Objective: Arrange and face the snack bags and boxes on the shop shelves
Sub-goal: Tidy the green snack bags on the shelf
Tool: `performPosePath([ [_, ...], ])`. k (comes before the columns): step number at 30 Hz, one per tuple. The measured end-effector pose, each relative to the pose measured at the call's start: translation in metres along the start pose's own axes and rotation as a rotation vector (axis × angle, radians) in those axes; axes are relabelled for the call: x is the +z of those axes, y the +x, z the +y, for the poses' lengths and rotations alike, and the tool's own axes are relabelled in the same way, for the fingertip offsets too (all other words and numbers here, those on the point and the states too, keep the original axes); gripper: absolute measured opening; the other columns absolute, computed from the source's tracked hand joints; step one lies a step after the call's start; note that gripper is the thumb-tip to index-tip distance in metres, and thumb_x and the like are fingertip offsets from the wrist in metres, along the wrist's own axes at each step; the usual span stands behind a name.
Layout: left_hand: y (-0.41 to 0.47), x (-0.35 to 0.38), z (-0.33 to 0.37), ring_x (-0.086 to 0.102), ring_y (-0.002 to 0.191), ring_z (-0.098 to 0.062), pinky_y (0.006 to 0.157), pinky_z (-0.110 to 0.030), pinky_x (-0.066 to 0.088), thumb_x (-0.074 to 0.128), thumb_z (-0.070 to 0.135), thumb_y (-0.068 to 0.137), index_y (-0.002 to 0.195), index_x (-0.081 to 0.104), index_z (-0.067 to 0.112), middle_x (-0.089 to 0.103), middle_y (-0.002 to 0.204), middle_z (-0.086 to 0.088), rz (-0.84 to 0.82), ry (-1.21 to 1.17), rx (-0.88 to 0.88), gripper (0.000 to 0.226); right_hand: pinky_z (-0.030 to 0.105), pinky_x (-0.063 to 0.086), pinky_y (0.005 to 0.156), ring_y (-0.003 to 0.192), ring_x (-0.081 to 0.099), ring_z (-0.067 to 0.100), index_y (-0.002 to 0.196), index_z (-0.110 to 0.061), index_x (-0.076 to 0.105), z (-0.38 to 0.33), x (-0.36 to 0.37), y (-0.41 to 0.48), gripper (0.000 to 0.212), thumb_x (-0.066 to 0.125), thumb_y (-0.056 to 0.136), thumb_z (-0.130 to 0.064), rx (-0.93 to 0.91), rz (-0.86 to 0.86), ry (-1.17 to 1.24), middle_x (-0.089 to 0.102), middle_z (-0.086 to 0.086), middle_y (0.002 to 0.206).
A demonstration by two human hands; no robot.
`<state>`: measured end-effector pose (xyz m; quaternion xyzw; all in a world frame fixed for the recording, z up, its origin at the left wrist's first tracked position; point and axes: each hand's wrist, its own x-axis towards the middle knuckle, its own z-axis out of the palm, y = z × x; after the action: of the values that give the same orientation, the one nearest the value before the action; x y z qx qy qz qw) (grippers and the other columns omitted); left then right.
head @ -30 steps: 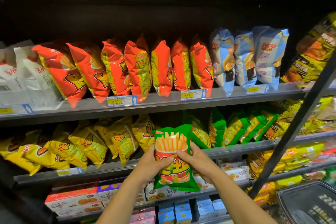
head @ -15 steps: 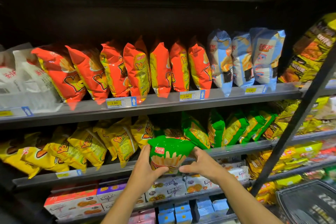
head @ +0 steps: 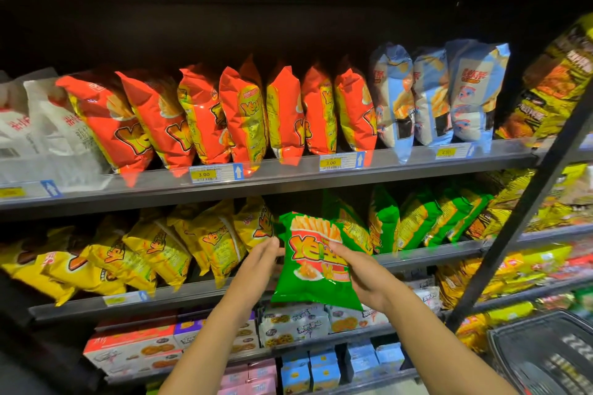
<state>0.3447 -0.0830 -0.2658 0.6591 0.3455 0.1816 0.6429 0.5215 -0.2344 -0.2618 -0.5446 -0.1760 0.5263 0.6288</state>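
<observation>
A green fries snack bag point(head: 308, 269) stands upright with its front toward me, just in front of the middle shelf's edge point(head: 426, 257), between the yellow bags point(head: 154, 250) and the row of green bags point(head: 414, 221). My right hand point(head: 362, 276) grips its right side, thumb across the front and fingers behind. My left hand point(head: 256, 263) touches the bag's left edge with nearly straight fingers. Orange bags point(head: 244, 115) and pale blue bags point(head: 433, 93) stand in rows on the shelf above.
Biscuit boxes point(head: 134, 349) and small blue cartons point(head: 311, 372) fill the shelves below my arms. A black slanted post point(head: 519, 224) crosses the right side. A dark basket point(head: 542, 353) sits at the lower right. White bags point(head: 48, 128) stand at the far left.
Half a second ago the green bag was tipped over with its top toward me at the shelf gap. It now stands upright facing me, and my left fingers have straightened against its edge.
</observation>
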Motion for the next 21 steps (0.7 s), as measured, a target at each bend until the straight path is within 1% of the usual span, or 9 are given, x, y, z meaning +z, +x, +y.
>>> performPosePath([
  [2,-0.001,0.0,0.003,0.07,0.111,-0.022,0.092,-0.045,0.062,0.046,0.066,0.099,0.139,0.054,0.031,0.066,0.133,0.008,0.037,-0.062,0.014,0.053,0.026,0.061,0.061,0.086,0.08,0.018,0.121,-0.009,0.07,-0.004,-0.003,-0.001,0.027,0.059,0.105,-0.028,0.002,0.02,0.013,0.08,0.011,0.104],
  [5,-0.005,-0.002,0.009,0.069,0.109,-0.017,0.081,-0.035,0.062,0.048,0.054,0.105,0.134,0.057,0.029,0.065,0.131,0.008,0.1,-0.044,0.067,0.039,0.031,0.063,0.066,0.096,0.079,0.024,0.126,-0.012,0.07,-0.007,-0.005,-0.001,0.032,0.062,0.103,-0.033,-0.006,0.049,0.013,0.078,0.015,0.115],
  [8,-0.01,-0.003,0.017,0.068,0.11,-0.01,0.091,-0.037,0.06,0.054,0.055,0.102,0.126,0.057,0.038,0.063,0.133,0.01,0.052,-0.014,0.08,0.029,0.035,0.064,0.071,0.101,0.077,0.027,0.127,-0.009,0.069,-0.006,-0.005,0.0,0.033,0.064,0.102,-0.03,-0.022,0.047,0.032,0.077,0.017,0.116],
  [9,-0.013,-0.002,0.019,0.067,0.111,-0.008,0.098,-0.04,0.058,0.056,0.059,0.099,0.127,0.055,0.038,0.061,0.135,0.011,0.023,0.01,0.067,0.035,0.037,0.064,0.076,0.104,0.077,0.029,0.128,-0.007,0.068,-0.006,-0.003,0.0,0.035,0.065,0.101,-0.028,-0.035,0.046,0.033,0.076,0.018,0.118],
  [11,-0.012,-0.001,0.021,0.063,0.118,-0.008,0.109,-0.044,0.05,0.059,0.072,0.088,0.139,0.048,0.036,0.057,0.138,0.014,-0.028,0.063,0.021,0.064,0.044,0.061,0.093,0.112,0.073,0.033,0.131,-0.003,0.065,-0.003,0.001,0.001,0.041,0.069,0.097,-0.026,-0.081,0.026,0.005,0.075,0.019,0.12],
  [14,-0.007,0.001,0.018,0.067,0.12,-0.015,0.107,-0.044,0.05,0.074,0.085,0.066,0.149,0.04,0.036,0.062,0.138,0.01,-0.081,0.088,-0.044,0.101,0.054,0.053,0.107,0.115,0.072,0.032,0.133,-0.009,0.064,0.003,0.011,0.001,0.045,0.073,0.093,-0.029,-0.149,-0.015,-0.105,0.076,0.014,0.121],
  [17,-0.006,0.002,0.011,0.077,0.105,-0.015,0.098,-0.044,0.059,0.086,0.059,0.071,0.142,0.052,0.029,0.076,0.123,0.004,-0.086,-0.052,-0.037,0.085,0.053,0.054,0.105,0.113,0.073,0.029,0.133,-0.014,0.062,0.005,0.019,0.0,0.049,0.07,0.093,-0.041,-0.209,-0.001,-0.173,0.077,0.008,0.12],
  [19,-0.008,0.002,0.007,0.076,0.108,-0.019,0.096,-0.043,0.058,0.083,0.04,0.077,0.14,0.056,0.022,0.078,0.121,-0.002,-0.114,-0.222,-0.062,0.07,0.052,0.055,0.103,0.114,0.072,0.028,0.131,-0.016,0.063,0.004,0.018,0.0,0.05,0.057,0.097,-0.052,-0.22,0.016,-0.097,0.077,0.007,0.12],
  [21,-0.009,-0.002,0.002,0.074,0.111,-0.025,0.097,-0.046,0.056,0.076,0.029,0.083,0.139,0.058,0.016,0.077,0.123,-0.009,-0.156,-0.402,-0.084,0.06,0.045,0.059,0.091,0.101,0.073,0.026,0.127,-0.013,0.063,0.004,0.014,0.0,0.053,0.048,0.098,-0.055,-0.186,0.037,0.018,0.078,0.009,0.111],
])
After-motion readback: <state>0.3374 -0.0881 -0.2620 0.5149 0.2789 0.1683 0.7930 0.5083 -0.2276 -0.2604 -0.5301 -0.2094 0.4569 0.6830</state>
